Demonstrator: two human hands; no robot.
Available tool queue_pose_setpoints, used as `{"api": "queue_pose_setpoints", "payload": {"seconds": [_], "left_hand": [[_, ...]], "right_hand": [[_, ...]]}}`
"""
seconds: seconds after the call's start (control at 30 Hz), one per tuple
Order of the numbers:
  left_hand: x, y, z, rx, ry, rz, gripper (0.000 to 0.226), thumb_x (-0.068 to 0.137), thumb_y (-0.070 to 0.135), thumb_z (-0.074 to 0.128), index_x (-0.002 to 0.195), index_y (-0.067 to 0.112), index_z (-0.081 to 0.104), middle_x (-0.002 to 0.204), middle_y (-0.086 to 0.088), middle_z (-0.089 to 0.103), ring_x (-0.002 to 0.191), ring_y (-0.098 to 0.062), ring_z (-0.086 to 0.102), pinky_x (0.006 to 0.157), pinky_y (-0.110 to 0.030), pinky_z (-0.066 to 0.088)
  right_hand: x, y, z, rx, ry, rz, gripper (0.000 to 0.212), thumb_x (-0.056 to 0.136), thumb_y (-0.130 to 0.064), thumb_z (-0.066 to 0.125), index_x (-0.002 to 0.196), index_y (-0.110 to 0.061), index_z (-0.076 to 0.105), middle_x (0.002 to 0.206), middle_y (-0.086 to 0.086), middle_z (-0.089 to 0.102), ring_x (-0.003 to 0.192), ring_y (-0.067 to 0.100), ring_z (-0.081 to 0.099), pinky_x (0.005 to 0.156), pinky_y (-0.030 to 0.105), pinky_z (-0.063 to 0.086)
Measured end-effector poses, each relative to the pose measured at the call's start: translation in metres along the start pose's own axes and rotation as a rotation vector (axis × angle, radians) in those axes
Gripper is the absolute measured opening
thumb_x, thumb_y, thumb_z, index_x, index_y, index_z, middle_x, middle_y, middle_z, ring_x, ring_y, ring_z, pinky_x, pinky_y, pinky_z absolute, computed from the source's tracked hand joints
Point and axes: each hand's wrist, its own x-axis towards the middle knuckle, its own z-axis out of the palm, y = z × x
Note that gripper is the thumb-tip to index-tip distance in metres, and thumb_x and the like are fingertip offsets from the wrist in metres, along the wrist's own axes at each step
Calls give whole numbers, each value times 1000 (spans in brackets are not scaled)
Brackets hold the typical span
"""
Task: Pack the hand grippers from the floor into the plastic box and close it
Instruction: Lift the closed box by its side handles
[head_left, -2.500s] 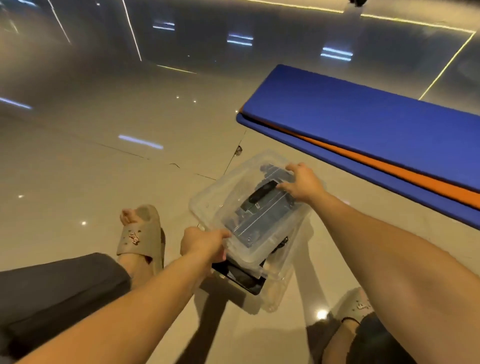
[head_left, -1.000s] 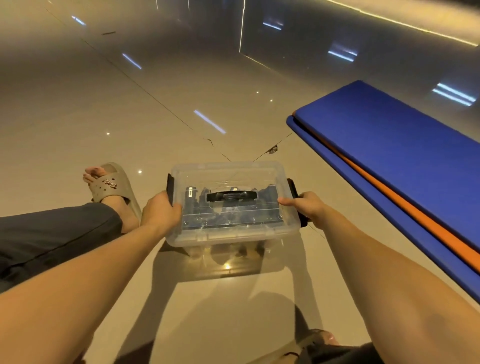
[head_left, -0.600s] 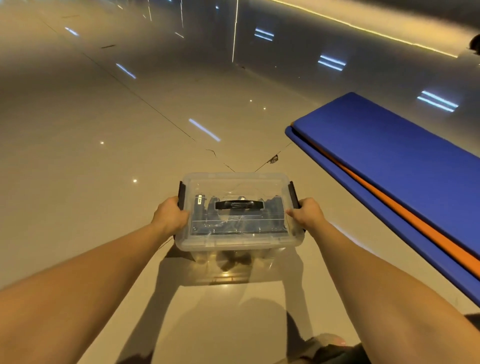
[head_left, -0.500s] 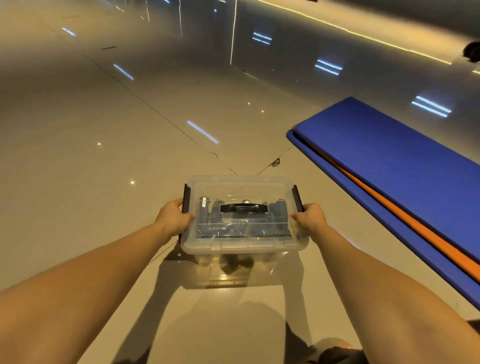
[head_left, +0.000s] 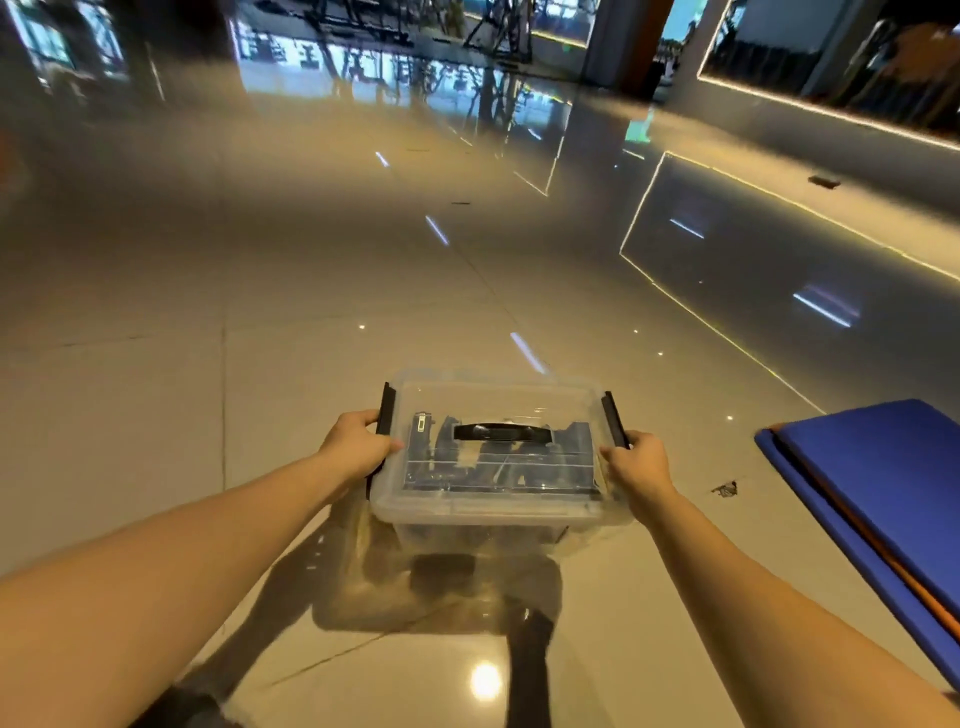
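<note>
Both ends of the plastic box (head_left: 493, 512) are gripped: the left hand (head_left: 358, 449) wraps the left latch (head_left: 385, 410), thumb on the lid (head_left: 493, 397), the right hand (head_left: 636, 465) curls over the right latch (head_left: 614, 426), and the hand grippers (head_left: 519, 467) lie inside. If either latch is only half snapped, the lid could spring open on lifting and spill them; uneven pressing might skid the box across the glossy floor (head_left: 234, 364).

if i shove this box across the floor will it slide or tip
Likely slides: the floor is glossy tile and the box is low and wide. Probably heavyish for its size, being packed with dark hand grippers. Its thin clear walls may flex under the left hand and right hand.
</note>
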Motion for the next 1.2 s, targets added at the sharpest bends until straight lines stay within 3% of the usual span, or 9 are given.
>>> {"api": "queue_pose_setpoints", "payload": {"seconds": [0.13, 0.3, 0.47, 0.67, 0.77, 0.9, 1.07, 1.13, 1.2], "left_hand": [[19, 16, -113, -54, 164, 23, 56, 88, 13, 73, 141, 18, 55, 98, 1, 66, 87, -22, 67, 67, -32, 56], [47, 8, -229, -69, 372, -39, 52, 89, 13, 71, 138, 14, 56, 105, -6, 64, 90, -26, 65, 76, -37, 55], [69, -33, -301, -162, 599, -157, 59, 87, 8, 72, 142, 16, 53, 90, 4, 63, 71, -12, 60, 52, -24, 44], [76, -110, -360, -346, 851, -320, 44, 89, 2, 68, 129, 21, 61, 88, 2, 65, 79, -20, 64, 56, -30, 47], [65, -142, -385, -348, 958, -370, 39, 90, -5, 64, 112, 26, 59, 87, 3, 63, 80, -19, 61, 61, -32, 48], [46, -184, -401, -306, 1013, -427, 44, 88, -9, 62, 113, 27, 61, 107, 0, 66, 100, -29, 64, 81, -42, 54], [25, -227, -424, -280, 1098, -537, 27, 90, 0, 61, 107, 21, 60, 94, 5, 60, 91, -22, 61, 62, -28, 45], [19, -237, -430, -288, 1152, -535, 30, 94, 5, 60, 121, 18, 59, 99, 3, 63, 90, -21, 61, 63, -28, 46], [18, -246, -436, -313, 1211, -525, 20, 93, 9, 64, 111, 19, 65, 98, 0, 68, 93, -23, 65, 71, -35, 54]], "right_hand": [[3, -112, 81, 39, -95, -85, 28, 89, -2, 57, 116, -3, 63, 96, 12, 66, 88, 30, 63, 71, 38, 51], [7, -209, 201, 97, -259, -208, 38, 89, 0, 58, 126, -4, 60, 109, 12, 66, 101, 32, 63, 85, 44, 55], [21, -269, 332, 179, -473, -277, 52, 88, 4, 60, 138, -9, 51, 121, 10, 61, 108, 29, 60, 94, 49, 54], [23, -323, 487, 105, -875, -387, 47, 89, 2, 55, 136, -6, 53, 123, 16, 62, 108, 33, 63, 82, 41, 58], [4, -339, 559, 57, -982, -410, 52, 89, 7, 53, 139, -7, 50, 125, 11, 59, 96, 18, 61, 70, 28, 53], [-35, -355, 639, -47, -1126, -463, 59, 86, 7, 55, 143, -6, 50, 129, 12, 59, 105, 23, 58, 74, 29, 51], [-93, -378, 729, -100, -1236, -555, 52, 86, 9, 50, 135, -6, 60, 122, 12, 64, 98, 23, 63, 74, 28, 52], [-113, -388, 760, -88, -1275, -617, 50, 86, 11, 47, 129, -7, 66, 118, 8, 68, 91, 14, 64, 69, 24, 54], [-128, -399, 789, -63, -1350, -699, 57, 80, 15, 44, 125, -9, 69, 118, 7, 70, 97, 14, 67, 82, 28, 58]]}}
